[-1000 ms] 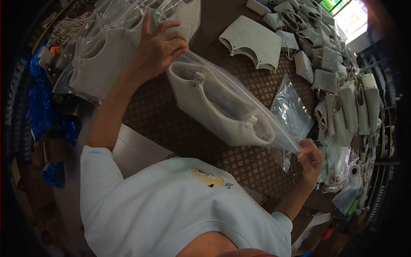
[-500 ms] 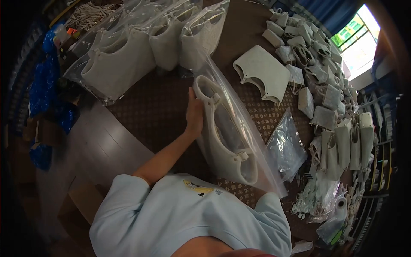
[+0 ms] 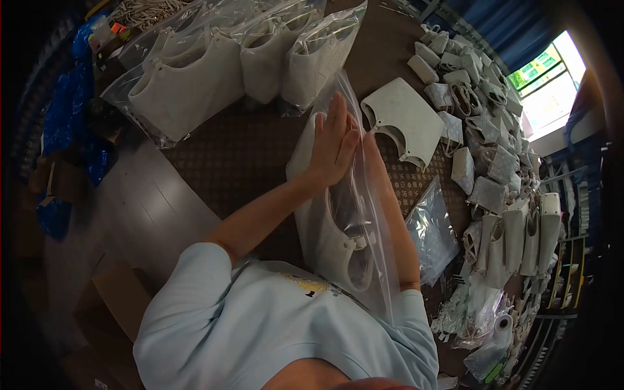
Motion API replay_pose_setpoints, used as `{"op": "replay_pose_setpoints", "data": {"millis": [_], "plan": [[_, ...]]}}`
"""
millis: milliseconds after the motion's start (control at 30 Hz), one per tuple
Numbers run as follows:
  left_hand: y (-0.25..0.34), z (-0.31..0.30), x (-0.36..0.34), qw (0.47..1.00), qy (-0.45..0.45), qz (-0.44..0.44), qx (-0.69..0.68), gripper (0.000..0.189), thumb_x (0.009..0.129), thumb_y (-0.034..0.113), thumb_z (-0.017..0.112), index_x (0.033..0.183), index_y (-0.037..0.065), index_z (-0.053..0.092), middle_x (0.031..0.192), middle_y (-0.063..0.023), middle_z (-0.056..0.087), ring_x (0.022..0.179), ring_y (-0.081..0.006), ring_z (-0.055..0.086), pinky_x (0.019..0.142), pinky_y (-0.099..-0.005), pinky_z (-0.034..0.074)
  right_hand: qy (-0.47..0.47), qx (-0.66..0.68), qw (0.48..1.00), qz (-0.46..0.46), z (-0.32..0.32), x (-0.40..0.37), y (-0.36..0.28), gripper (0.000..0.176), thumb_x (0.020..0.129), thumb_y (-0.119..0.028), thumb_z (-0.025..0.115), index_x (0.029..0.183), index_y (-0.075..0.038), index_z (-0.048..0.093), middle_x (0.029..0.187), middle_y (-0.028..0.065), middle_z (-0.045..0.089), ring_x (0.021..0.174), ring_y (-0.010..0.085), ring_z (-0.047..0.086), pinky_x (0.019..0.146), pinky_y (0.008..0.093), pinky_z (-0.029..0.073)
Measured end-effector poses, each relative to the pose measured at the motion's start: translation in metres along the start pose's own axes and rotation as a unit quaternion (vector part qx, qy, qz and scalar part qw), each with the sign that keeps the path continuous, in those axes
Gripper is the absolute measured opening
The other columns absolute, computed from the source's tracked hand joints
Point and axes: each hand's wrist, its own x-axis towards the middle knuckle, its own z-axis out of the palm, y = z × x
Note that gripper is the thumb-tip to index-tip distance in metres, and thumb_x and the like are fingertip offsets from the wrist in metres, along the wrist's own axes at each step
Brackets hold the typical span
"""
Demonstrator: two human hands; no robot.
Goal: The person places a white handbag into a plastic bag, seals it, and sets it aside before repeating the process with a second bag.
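A white handbag [image 3: 317,224] with metal fittings stands inside a clear plastic bag [image 3: 385,279] in front of my body. My left hand [image 3: 335,148] lies against the bag's far end, fingers stretched out and thumb apart. Across the plastic edge from it is my right hand [image 3: 370,148], its fingers closed on the film and partly hidden by the plastic and my left hand. Just right of the hands, an unwrapped white handbag [image 3: 416,117] lies flat on the brown patterned table [image 3: 221,153].
Several white handbags in clear plastic [image 3: 195,91] stand at the far left. Many small pale bags [image 3: 487,133] are heaped at the right, with upright white bags [image 3: 517,237] nearer. A flat clear plastic bag [image 3: 430,231] lies at the right. A cardboard box [image 3: 120,299] stands lower left.
My left hand has moved from the handbag's left side to the far end of the plastic. My right hand has come up from low right to the same edge.
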Motion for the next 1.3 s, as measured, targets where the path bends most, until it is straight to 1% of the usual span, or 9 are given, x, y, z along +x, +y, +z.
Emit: {"op": "replay_pose_setpoints", "data": {"millis": [67,167,233,333,967,1067,1133,1233,1300], "plan": [[0.000,-0.015,0.021,1.000,0.012,0.029,0.004,0.068,0.091,0.040,0.037,0.141,0.003,0.007,0.146,-0.0139,0.013,0.135,-0.0324,0.012,0.105,-0.0533,0.001,-0.027,-0.154,0.988,-0.004,-0.005,-0.004,-0.019,0.051,0.092,-0.040,0.042,0.124,0.000,0.046,0.114,0.0082,0.056,0.106,0.0132,0.050,0.092,0.0251,0.036],[0.021,-0.073,0.069,0.960,-0.108,0.234,0.112,0.060,0.085,0.039,0.051,0.136,0.012,0.033,0.138,-0.0060,0.036,0.132,-0.0310,0.022,0.104,-0.0557,0.001,0.051,-0.421,0.905,0.019,-0.005,-0.009,-0.036,0.024,0.084,-0.021,0.057,0.101,-0.005,0.063,0.085,0.0050,0.066,0.069,0.0148,0.061,0.064,0.0285,0.046],[0.038,-0.097,0.088,0.864,-0.334,0.306,0.219,0.034,0.078,0.030,0.063,0.108,0.016,0.061,0.108,0.0018,0.057,0.121,-0.0241,0.039,0.106,-0.0542,0.003,0.047,-0.551,0.830,-0.076,0.006,-0.013,-0.052,0.012,0.078,-0.017,0.062,0.085,-0.007,0.066,0.070,0.0065,0.063,0.056,0.0180,0.058,0.053,0.0318,0.044],[0.042,-0.101,0.095,0.839,-0.409,0.302,0.193,0.011,0.075,0.022,0.066,0.081,0.014,0.064,0.080,0.0047,0.056,0.105,-0.0171,0.049,0.106,-0.0542,0.008,0.037,-0.616,0.780,-0.105,0.014,-0.015,-0.059,0.009,0.075,-0.014,0.063,0.081,-0.007,0.064,0.070,0.0088,0.061,0.058,0.0203,0.058,0.053,0.0302,0.044],[-0.021,-0.183,0.113,0.895,-0.239,0.259,0.273,0.013,0.083,0.022,0.056,0.080,0.011,0.062,0.083,0.0014,0.060,0.092,-0.0146,0.055,0.105,-0.0479,0.016,0.062,-0.433,0.899,-0.032,0.008,-0.023,-0.033,0.010,0.080,-0.009,0.064,0.075,-0.001,0.060,0.061,0.0012,0.057,0.054,0.0062,0.049,0.051,0.0219,0.040],[-0.036,-0.229,0.116,0.918,-0.120,0.169,0.339,0.012,0.083,0.018,0.056,0.085,0.007,0.062,0.082,-0.0018,0.061,0.088,-0.0152,0.058,0.098,-0.0389,0.031,0.012,-0.397,0.917,0.022,-0.016,-0.042,-0.040,0.013,0.086,-0.014,0.058,0.091,-0.001,0.059,0.080,-0.0019,0.057,0.070,0.0034,0.049,0.060,0.0183,0.039],[-0.040,-0.231,0.066,0.973,-0.206,-0.041,0.092,0.011,0.085,0.013,0.055,0.089,0.004,0.060,0.088,-0.0034,0.057,0.091,-0.0148,0.055,0.083,-0.0286,0.043,0.107,-0.019,0.994,0.002,-0.031,-0.064,-0.022,0.034,0.091,-0.028,0.048,0.109,-0.001,0.053,0.097,0.0089,0.059,0.086,0.0137,0.057,0.072,0.0282,0.046],[-0.026,-0.207,-0.039,0.907,-0.340,-0.244,-0.043,0.047,0.078,0.013,0.067,0.121,0.007,0.050,0.118,-0.0071,0.052,0.109,-0.0189,0.050,0.092,-0.0320,0.041,0.151,0.024,0.980,0.131,-0.092,-0.090,0.029,0.051,0.092,-0.040,0.040,0.126,-0.002,0.040,0.114,0.0130,0.052,0.106,0.0215,0.051,0.086,0.0363,0.044],[-0.018,-0.188,-0.107,0.802,-0.428,-0.398,-0.124,0.081,0.073,0.020,0.072,0.139,0.015,0.024,0.141,-0.0075,0.029,0.126,-0.0269,0.032,0.099,-0.0418,0.034,0.102,0.028,0.979,0.175,-0.103,-0.076,0.041,0.054,0.092,-0.042,0.040,0.127,-0.002,0.038,0.116,0.0134,0.051,0.108,0.0226,0.050,0.087,0.0370,0.044]]}}
